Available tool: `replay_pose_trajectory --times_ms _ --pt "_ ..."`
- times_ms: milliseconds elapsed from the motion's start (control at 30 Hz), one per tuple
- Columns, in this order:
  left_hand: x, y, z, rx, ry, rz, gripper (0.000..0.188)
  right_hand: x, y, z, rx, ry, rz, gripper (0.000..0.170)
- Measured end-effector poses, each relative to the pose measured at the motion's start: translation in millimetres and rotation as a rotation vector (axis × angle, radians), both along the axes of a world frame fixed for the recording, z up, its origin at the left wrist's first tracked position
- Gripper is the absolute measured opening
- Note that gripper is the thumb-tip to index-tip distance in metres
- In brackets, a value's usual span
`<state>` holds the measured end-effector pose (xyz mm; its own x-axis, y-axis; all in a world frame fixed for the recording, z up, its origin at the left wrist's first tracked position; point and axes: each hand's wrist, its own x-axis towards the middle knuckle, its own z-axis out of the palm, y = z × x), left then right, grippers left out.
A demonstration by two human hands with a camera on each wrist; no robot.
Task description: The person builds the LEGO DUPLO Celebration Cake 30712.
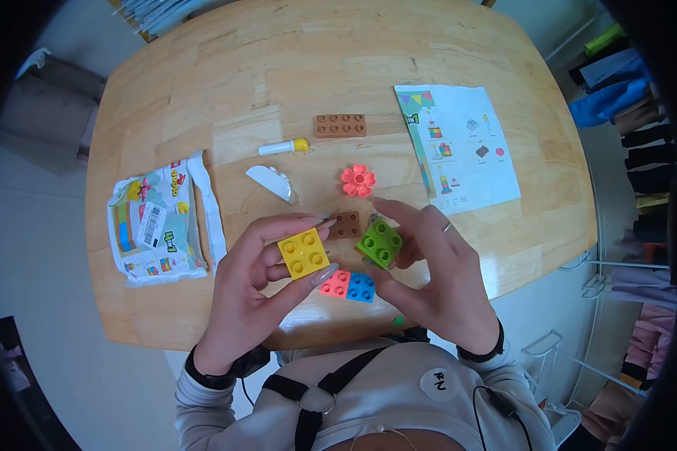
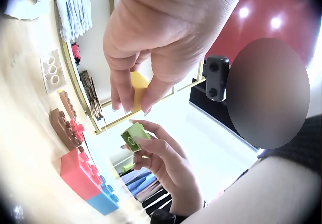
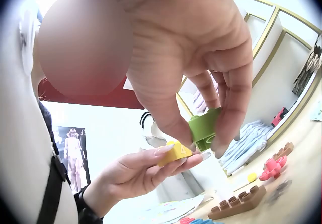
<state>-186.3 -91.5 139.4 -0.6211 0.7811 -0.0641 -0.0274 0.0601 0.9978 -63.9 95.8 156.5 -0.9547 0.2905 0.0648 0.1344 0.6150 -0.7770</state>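
My left hand (image 1: 242,289) pinches a yellow toy brick (image 1: 304,253) between thumb and fingers, its studs facing up in the head view. A green brick (image 1: 381,243) is held in the fingertips of my right hand (image 1: 445,259). In the right wrist view, its hollow underside partly shows and a digit is visible on the yellow brick (image 3: 175,153). Both bricks are raised above the table, apart from each other. Below and between the hands lie a brown brick (image 1: 346,225), partly hidden, and a red brick (image 1: 335,284) beside a blue brick (image 1: 362,286).
Farther back on the wooden table (image 1: 278,75) are a pink flower piece (image 1: 358,181), another brown brick (image 1: 341,125), a white stick with a yellow tip (image 1: 283,146) and a white half-round piece (image 1: 273,183). A package (image 1: 162,225) lies left, an instruction sheet (image 1: 462,150) right.
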Motion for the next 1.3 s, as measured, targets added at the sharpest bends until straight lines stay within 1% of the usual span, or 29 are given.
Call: replay_pose_trajectory --times_ms 33,167,233,300,433,500,567,633,700,767,833,900,933,1000,1067,1133,1200,1233,1300 --pt "0.4 0.3 -1.0 0.000 0.000 -0.002 0.046 -0.7 -0.3 0.1 0.065 0.024 0.026 0.062" --pt "3.3 1.0 -3.4 0.041 -0.010 -0.008 0.047 -1.1 -2.6 -5.8 0.095 0.080 0.053 0.061" --pt "4.9 1.8 -5.0 0.042 -0.023 -0.006 0.047 -0.7 -3.8 -9.1 0.144 0.118 0.030 0.057" --pt "6.0 3.0 -9.9 0.090 -0.033 -0.071 0.045 -0.6 -5.8 -11.7 0.171 0.123 0.016 0.056" --pt "10.2 4.2 -8.7 0.090 -0.048 -0.113 0.045 -0.8 -10.8 -11.1 0.218 0.114 -0.016 0.053" --pt "9.0 4.1 -8.1 0.116 0.008 -0.097 0.045 -0.7 -8.6 -5.1 0.187 0.125 0.020 0.053" --pt "8.9 2.4 -7.6 0.111 0.007 -0.071 0.047 0.5 -4.9 -3.8 0.156 0.136 0.056 0.054" --pt "7.9 0.4 -5.7 0.105 0.004 -0.044 0.048 2.7 -0.2 -5.8 0.071 0.160 0.127 0.057" --pt "5.4 -1.6 -1.4 0.060 0.080 -0.105 0.048 4.0 2.7 -4.4 0.057 0.175 0.161 0.057" --pt "6.3 -4.1 -3.2 0.042 0.096 -0.133 0.047 4.7 4.5 -1.4 0.044 0.188 0.189 0.057" --pt "8.3 -4.6 -4.2 0.027 0.113 -0.160 0.047 5.0 6.0 2.4 0.133 0.235 0.288 0.055" --pt "10.7 -3.5 -4.2 -0.016 0.208 -0.136 0.049 5.0 5.0 5.4 0.142 0.241 0.285 0.054" --pt "11.9 -2.8 -5.2 -0.016 0.208 -0.135 0.049 4.5 4.5 6.0 0.152 0.248 0.284 0.053" --pt "14.7 -1.2 -8.1 0.020 0.228 -0.057 0.050 4.7 3.8 4.8 0.149 0.250 0.277 0.055" --pt "15.6 1.9 -6.9 0.028 0.243 -0.049 0.050 6.4 3.1 3.6 0.148 0.254 0.272 0.057" --pt "15.4 3.7 -3.7 0.043 0.260 -0.038 0.050 9.4 2.4 3.7 0.027 0.141 0.245 0.061" --pt "14.3 4.2 1.4 0.013 0.286 -0.096 0.056 8.8 1.9 1.5 0.020 0.182 0.252 0.063" --pt "13.4 3.2 1.8 0.018 0.289 -0.085 0.056 8.5 1.8 1.5 0.005 0.220 0.255 0.065" --pt "9.3 -1.3 2.9 0.011 0.264 -0.129 0.067 8.1 2.5 4.0 0.036 0.253 0.295 0.063"
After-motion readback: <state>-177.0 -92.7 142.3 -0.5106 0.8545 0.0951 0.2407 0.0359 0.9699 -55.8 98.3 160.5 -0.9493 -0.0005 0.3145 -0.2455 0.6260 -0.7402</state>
